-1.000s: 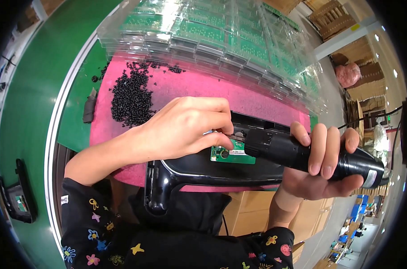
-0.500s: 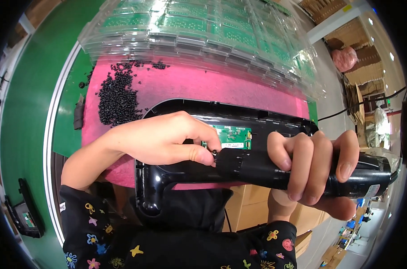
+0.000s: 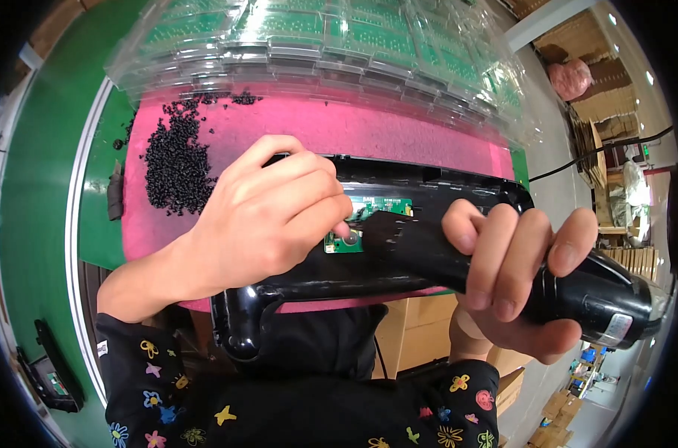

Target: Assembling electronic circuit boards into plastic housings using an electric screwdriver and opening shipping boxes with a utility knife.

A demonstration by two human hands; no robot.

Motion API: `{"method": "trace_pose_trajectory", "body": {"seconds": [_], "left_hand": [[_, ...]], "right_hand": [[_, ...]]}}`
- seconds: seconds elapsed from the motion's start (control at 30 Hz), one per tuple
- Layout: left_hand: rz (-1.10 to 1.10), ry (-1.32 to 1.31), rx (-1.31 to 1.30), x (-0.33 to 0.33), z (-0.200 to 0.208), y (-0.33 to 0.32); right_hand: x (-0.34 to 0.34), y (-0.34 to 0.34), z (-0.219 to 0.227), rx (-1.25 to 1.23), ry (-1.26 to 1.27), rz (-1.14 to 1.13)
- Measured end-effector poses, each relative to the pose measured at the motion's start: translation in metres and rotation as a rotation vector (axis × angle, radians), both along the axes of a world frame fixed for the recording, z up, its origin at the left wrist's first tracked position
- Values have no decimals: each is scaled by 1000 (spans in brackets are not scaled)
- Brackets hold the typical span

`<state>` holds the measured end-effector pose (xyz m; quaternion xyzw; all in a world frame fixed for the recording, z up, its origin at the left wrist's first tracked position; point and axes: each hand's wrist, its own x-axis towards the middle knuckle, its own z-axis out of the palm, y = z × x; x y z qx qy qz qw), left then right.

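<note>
My right hand point(image 3: 514, 261) is wrapped round a black electric screwdriver point(image 3: 608, 299), tilted with its narrow end toward the left. Just beyond that end is my left hand point(image 3: 272, 213), its fingers curled in and the thumb pressed near the screwdriver's tip. Whatever lies between those fingertips is hidden. Beneath both hands rests a glossy black plastic housing point(image 3: 316, 287), shaped with a long body and a stub at the near left. A green circuit board point(image 3: 402, 205) sits inside it, partly covered by my left hand and the screwdriver.
A heap of small black screws point(image 3: 176, 160) lies on the pink mat point(image 3: 384, 131), left of the housing. Clear plastic trays point(image 3: 354, 56) of green boards are stacked behind. Another black housing point(image 3: 49, 373) lies at far left. A black cable point(image 3: 604, 154) hangs at right.
My left hand has moved up and turned, its fingers now curled with the back of the hand showing. The screwdriver's narrow end has risen, uncovering more of the circuit board.
</note>
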<state>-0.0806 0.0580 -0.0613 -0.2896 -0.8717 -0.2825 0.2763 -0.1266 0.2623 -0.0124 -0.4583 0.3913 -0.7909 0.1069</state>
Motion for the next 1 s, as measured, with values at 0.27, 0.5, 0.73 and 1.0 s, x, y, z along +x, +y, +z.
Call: {"method": "trace_pose_trajectory", "body": {"seconds": [0.27,0.5,0.73,1.0], "left_hand": [[-63,-158,84,-6,2,-7],[-201,-297,-44,-4,-10,-3],[-221,-378,-158,-5,-15,-2],[-90,-563,-178,0,-6,0]], "right_hand": [[-15,30,0,230,-34,-418],[-23,29,-11,245,-88,-399],[-27,26,-15,237,-101,-359],[-24,18,-7,390,-96,-393]]}}
